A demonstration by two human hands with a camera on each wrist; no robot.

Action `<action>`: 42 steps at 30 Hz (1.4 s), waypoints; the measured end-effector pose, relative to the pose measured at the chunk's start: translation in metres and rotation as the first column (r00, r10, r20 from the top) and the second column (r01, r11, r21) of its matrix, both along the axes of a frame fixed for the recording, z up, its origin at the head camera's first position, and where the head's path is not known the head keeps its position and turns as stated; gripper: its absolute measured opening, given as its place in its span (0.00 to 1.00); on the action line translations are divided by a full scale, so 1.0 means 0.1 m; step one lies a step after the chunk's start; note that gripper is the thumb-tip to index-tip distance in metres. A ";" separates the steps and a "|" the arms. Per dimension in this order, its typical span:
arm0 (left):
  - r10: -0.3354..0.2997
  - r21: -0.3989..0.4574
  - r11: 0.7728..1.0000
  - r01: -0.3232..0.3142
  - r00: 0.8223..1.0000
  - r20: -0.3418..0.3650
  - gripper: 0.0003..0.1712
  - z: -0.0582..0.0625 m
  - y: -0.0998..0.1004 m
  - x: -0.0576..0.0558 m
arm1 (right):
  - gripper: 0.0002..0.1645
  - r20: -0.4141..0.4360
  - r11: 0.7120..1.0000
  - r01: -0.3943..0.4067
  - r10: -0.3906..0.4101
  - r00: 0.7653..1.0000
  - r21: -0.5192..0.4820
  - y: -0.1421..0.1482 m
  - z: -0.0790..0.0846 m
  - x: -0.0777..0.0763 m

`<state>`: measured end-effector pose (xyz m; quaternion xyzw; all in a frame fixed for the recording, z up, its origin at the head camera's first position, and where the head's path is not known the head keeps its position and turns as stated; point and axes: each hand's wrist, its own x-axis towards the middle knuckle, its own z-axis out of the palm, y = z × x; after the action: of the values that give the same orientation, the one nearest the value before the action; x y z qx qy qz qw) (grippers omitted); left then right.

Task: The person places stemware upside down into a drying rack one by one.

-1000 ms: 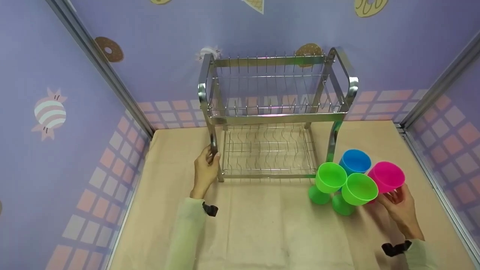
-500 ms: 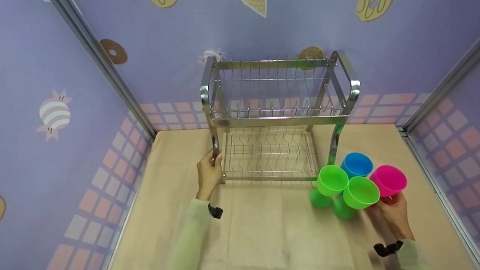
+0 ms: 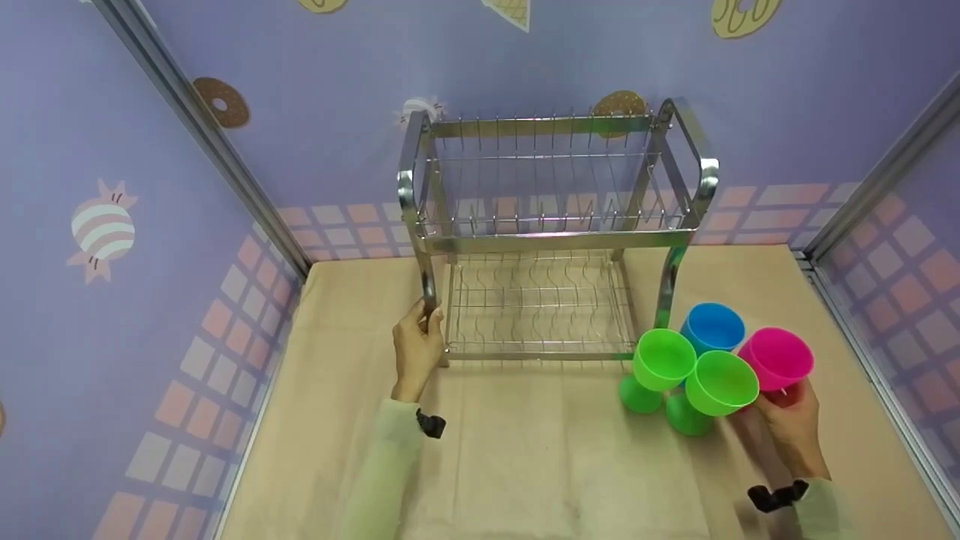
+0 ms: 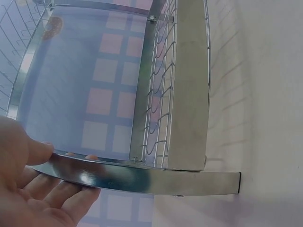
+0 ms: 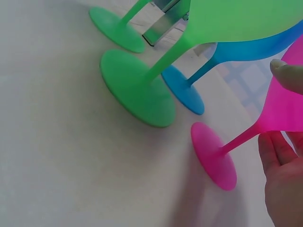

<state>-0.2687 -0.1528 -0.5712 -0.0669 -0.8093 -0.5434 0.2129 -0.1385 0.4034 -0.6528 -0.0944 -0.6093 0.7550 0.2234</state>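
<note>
- No text, label, brand or number can be read.
- Rack point(image 3: 555, 241): no legible mark on its metal, in the head or left wrist view.
- Cups point(image 3: 721, 384): no readable lettering on the sides that show.
- Wall point(image 3: 337, 112): printed pictures, no readable words.
- Black straps point(image 3: 431, 424): perhaps marked, but too small to tell.

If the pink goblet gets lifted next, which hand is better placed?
Right, probably: the right hand grips the pink goblet by its bowl, while the left hand holds the front left upright of the dish rack.
</note>
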 end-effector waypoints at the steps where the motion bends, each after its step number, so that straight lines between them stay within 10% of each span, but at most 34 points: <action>1: 0.000 0.000 1.000 0.000 1.000 -0.002 0.08 0.00 0.00 0.00 | 0.46 0.002 1.000 -0.002 0.002 1.000 0.010 0.00 0.01 0.00; 24: 0.030 -0.004 1.000 -0.030 0.999 0.019 0.07 0.00 -0.03 -0.01 | 0.52 -0.128 0.998 -0.041 0.047 0.991 0.056 0.10 0.71 0.03; 33: 0.023 -0.026 0.999 -0.024 0.999 -0.032 0.05 -0.02 -0.03 0.00 | 0.55 -0.268 0.995 -0.080 0.093 0.959 0.059 0.11 0.99 0.11; 42: 0.040 -0.028 0.999 -0.041 0.999 -0.010 0.06 0.00 0.00 0.00 | 0.58 -0.438 0.980 -0.142 0.190 0.879 0.141 0.03 1.20 0.05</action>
<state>-0.2687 -0.1524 -0.5711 -0.0559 -0.8170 -0.5274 0.2266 -0.1338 0.4063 -0.5331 0.1469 -0.5856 0.7398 0.2969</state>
